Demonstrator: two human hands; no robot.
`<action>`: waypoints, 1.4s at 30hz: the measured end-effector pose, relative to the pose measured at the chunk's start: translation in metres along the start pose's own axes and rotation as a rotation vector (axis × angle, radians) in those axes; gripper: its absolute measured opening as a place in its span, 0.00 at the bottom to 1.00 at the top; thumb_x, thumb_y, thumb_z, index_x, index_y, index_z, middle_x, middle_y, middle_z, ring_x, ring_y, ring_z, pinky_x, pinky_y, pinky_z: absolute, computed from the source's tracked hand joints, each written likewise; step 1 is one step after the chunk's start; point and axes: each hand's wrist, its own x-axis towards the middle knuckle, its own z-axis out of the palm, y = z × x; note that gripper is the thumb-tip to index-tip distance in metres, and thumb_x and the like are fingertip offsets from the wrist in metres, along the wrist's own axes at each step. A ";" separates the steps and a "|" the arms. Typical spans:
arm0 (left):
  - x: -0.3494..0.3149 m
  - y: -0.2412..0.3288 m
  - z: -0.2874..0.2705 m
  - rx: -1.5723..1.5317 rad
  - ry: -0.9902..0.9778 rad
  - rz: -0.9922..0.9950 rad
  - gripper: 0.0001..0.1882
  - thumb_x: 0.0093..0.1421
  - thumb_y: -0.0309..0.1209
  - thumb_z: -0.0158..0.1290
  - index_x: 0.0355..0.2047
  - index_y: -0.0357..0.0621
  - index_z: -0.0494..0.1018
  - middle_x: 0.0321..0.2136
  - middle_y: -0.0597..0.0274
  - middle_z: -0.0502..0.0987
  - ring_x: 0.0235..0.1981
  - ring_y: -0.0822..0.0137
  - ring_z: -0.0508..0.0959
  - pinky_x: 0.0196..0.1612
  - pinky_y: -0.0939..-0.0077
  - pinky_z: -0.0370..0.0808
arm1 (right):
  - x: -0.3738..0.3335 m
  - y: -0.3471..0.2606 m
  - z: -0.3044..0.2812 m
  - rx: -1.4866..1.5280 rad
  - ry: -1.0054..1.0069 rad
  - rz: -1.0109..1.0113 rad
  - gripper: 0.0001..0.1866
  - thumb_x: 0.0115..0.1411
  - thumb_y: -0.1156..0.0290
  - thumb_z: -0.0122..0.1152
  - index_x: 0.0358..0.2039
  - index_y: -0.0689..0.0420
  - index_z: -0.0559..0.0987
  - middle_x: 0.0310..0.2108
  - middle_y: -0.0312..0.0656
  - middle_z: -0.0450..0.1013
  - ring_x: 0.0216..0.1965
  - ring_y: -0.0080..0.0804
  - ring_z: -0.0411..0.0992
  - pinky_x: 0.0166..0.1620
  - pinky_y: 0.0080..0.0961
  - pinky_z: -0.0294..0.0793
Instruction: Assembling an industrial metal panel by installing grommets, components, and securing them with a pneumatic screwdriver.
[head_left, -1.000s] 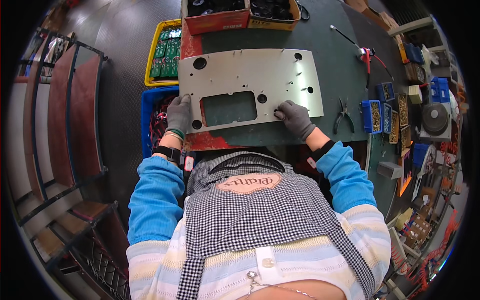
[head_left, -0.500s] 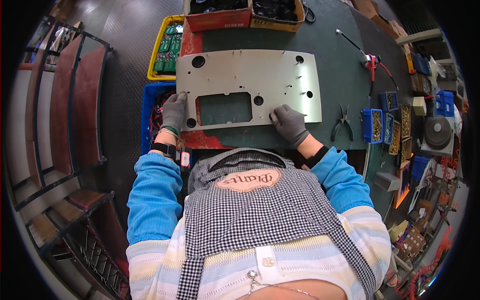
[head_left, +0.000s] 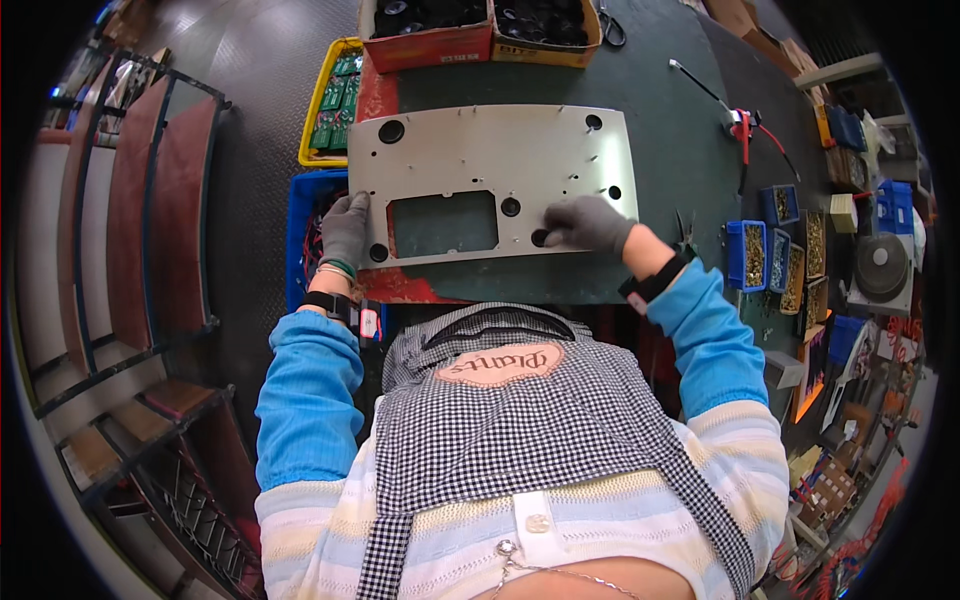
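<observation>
A pale metal panel (head_left: 420,160) lies on the bench in front of me, with a rectangular cut-out, several upright studs and several round black pads. My left hand (head_left: 345,232), in a grey glove, grips the panel's left edge near its lower corner. Over the near right part of the panel is my gloved right hand (head_left: 590,224). Its bent fingers are closed at a round black pad (head_left: 540,238), whose left side shows past the fingertips. Another black pad (head_left: 511,207) sits beside the cut-out.
Two cartons of black parts (head_left: 430,45) stand at the far edge. On the left are a yellow bin (head_left: 305,135) of green circuit boards and a blue bin (head_left: 296,240) of wires. Pliers (head_left: 686,228), partly hidden, and blue trays of small hardware (head_left: 735,255) lie right.
My right hand has shifted slightly up and turned, its wrist swinging out to the right, so the black pad at its fingertips shows. My left hand keeps its hold.
</observation>
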 end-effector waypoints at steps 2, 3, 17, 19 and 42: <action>-0.001 0.001 0.000 0.032 0.011 0.012 0.19 0.64 0.42 0.52 0.42 0.37 0.77 0.32 0.61 0.81 0.32 0.73 0.77 0.38 0.76 0.73 | 0.012 -0.001 -0.013 -0.076 -0.093 -0.031 0.19 0.52 0.52 0.64 0.33 0.55 0.78 0.28 0.47 0.76 0.34 0.48 0.75 0.39 0.40 0.73; -0.002 0.001 0.000 0.046 0.017 0.017 0.18 0.64 0.42 0.52 0.42 0.38 0.77 0.32 0.61 0.81 0.31 0.73 0.77 0.37 0.76 0.73 | 0.018 -0.004 -0.018 -0.139 -0.156 -0.023 0.19 0.52 0.52 0.64 0.33 0.55 0.78 0.28 0.47 0.76 0.34 0.48 0.75 0.39 0.41 0.73; -0.001 -0.005 -0.001 0.169 0.036 0.103 0.16 0.64 0.39 0.51 0.41 0.37 0.76 0.31 0.60 0.81 0.31 0.73 0.77 0.36 0.75 0.72 | 0.060 -0.032 -0.067 -0.076 -0.550 0.137 0.16 0.51 0.63 0.65 0.39 0.55 0.81 0.29 0.41 0.79 0.31 0.39 0.77 0.38 0.35 0.75; -0.001 -0.005 -0.001 0.031 0.000 0.037 0.16 0.64 0.40 0.51 0.40 0.38 0.76 0.30 0.61 0.80 0.30 0.74 0.76 0.36 0.75 0.72 | 0.080 -0.010 -0.106 0.124 0.061 0.023 0.13 0.52 0.66 0.57 0.38 0.50 0.81 0.29 0.43 0.78 0.32 0.40 0.77 0.37 0.34 0.75; -0.003 0.006 -0.005 -0.065 -0.062 -0.073 0.16 0.65 0.39 0.52 0.42 0.39 0.76 0.34 0.65 0.80 0.33 0.76 0.76 0.38 0.79 0.72 | 0.137 0.089 -0.176 -0.209 0.560 0.391 0.18 0.61 0.50 0.54 0.44 0.47 0.79 0.49 0.41 0.74 0.54 0.45 0.69 0.54 0.45 0.65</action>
